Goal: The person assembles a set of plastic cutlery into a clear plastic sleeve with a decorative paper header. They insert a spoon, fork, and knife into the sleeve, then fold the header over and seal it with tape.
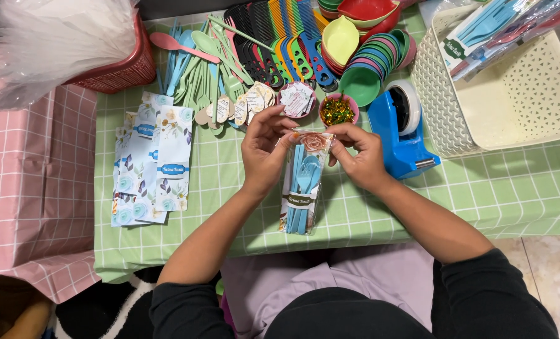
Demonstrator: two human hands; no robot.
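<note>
bright, even light | soft shadows | sharp (slight edge distortion)

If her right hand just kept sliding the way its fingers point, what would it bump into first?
The right hand points left across the top of the clear packet of blue cutlery it is pinching. Going straight on, it would meet the left hand almost at once; their fingertips already look nearly touching over the packet.

Black sleeves are worn pushed up to the elbows, so that both forearms are left bare. A black head covering is seen at the bottom edge, and a pale lilac garment is spread over the lap. The left hand (264,150) and right hand (360,157) are bare, without rings or a watch.
</note>
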